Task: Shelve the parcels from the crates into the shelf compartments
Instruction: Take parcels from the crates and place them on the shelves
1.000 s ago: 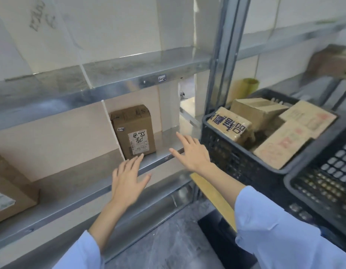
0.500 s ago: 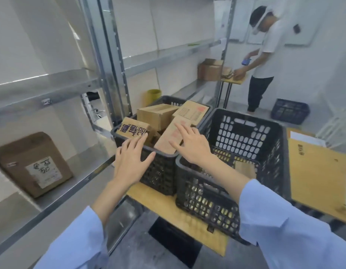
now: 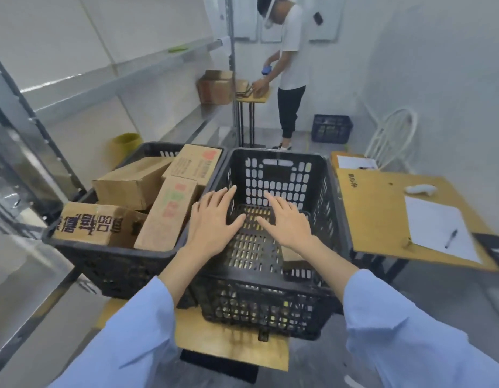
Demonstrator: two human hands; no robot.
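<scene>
Seemingly four brown printed parcels (image 3: 133, 184), jumbled in crate (image 3: 116, 273).

Two crates stand side by side on a worktop (image 3: 228, 343) at mid-frame. The left crate (image 3: 113, 259) holds four parcels (image 3: 130, 183), and the right crate (image 3: 270, 309) sits against it. The shelf (image 3: 74, 88) runs up the left edge. Right of the crates stands a second worktop (image 3: 377, 208) bearing paper (image 3: 436, 228) and a pen (image 3: 451, 238). Behind it, upper right, is a chair (image 3: 394, 135). A person (image 3: 291, 65) stands top centre.
</scene>
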